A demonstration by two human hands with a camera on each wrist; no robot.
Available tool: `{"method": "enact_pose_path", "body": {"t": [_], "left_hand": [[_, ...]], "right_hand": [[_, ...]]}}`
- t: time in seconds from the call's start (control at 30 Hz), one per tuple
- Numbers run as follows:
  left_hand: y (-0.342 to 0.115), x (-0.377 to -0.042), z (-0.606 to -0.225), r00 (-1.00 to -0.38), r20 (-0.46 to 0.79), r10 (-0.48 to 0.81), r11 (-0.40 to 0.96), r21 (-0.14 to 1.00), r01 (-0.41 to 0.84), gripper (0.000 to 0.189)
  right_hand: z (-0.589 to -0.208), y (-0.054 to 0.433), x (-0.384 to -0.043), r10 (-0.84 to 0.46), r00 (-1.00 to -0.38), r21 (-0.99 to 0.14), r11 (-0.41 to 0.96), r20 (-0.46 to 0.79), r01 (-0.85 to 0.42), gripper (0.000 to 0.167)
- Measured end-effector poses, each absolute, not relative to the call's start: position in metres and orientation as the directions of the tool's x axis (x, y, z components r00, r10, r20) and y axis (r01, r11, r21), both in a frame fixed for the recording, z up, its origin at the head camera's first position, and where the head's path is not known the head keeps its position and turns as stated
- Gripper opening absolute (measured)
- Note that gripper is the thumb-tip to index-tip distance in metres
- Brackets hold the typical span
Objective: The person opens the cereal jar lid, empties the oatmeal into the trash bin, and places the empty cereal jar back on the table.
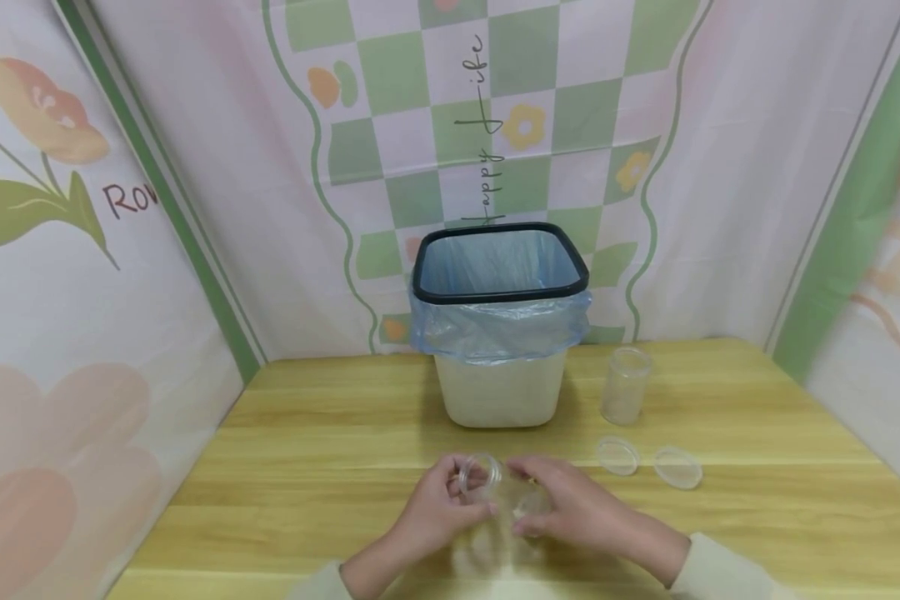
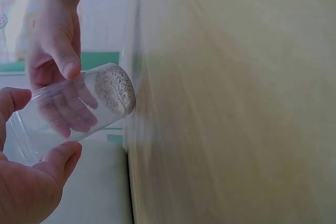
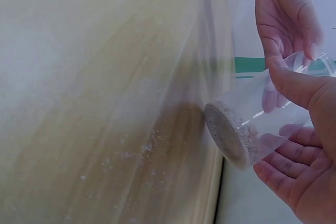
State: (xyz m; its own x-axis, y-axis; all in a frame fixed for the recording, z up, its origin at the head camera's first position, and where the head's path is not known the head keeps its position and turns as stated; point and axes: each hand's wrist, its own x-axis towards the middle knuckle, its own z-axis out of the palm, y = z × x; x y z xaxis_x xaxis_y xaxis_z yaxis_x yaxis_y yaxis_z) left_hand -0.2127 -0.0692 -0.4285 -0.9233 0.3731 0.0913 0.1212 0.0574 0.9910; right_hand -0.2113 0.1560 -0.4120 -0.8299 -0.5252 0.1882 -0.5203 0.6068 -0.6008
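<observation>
A clear plastic jar is held between both hands, tilted with its open mouth toward the left hand. Greyish-white crumbly material lies in its bottom, which is close over the table. The left hand grips the mouth end, thumb and fingers at the rim in the left wrist view. Around the body, the right hand has its thumb on one side and its fingers on the other. In the right wrist view the jar's round base faces the tabletop.
Beyond the hands stands a white bin with a black rim and a bluish liner. To its right is another clear jar, upright. Two clear round lids lie in front of that jar. Pale specks dot the wooden table.
</observation>
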Motion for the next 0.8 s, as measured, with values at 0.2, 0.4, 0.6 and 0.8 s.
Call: {"method": "enact_pose_path", "body": {"t": [0.2, 0.4, 0.6, 0.8], "left_hand": [[-0.068, -0.212, -0.429, -0.916, 0.097, 0.388, 0.034, 0.992, 0.119, 0.044], [-0.067, -0.212, -0.430, -0.918, 0.094, 0.385, 0.050, 0.991, 0.122, 0.045], [-0.066, -0.212, -0.428, -0.918, 0.100, 0.383, 0.032, 0.992, 0.121, 0.046], [-0.073, -0.215, -0.420, -0.909, 0.163, 0.383, 0.005, 0.984, 0.178, 0.057]], "right_hand": [[-0.415, 0.156, -0.211, -0.528, -0.831, -0.608, 0.607, 0.173, -0.512, 0.074], [-0.417, 0.157, -0.211, -0.536, -0.823, -0.593, 0.606, 0.188, -0.531, 0.071], [-0.418, 0.157, -0.210, -0.522, -0.829, -0.590, 0.612, 0.200, -0.527, 0.068], [-0.420, 0.161, -0.210, -0.494, -0.843, -0.623, 0.597, 0.211, -0.506, 0.064]]}}
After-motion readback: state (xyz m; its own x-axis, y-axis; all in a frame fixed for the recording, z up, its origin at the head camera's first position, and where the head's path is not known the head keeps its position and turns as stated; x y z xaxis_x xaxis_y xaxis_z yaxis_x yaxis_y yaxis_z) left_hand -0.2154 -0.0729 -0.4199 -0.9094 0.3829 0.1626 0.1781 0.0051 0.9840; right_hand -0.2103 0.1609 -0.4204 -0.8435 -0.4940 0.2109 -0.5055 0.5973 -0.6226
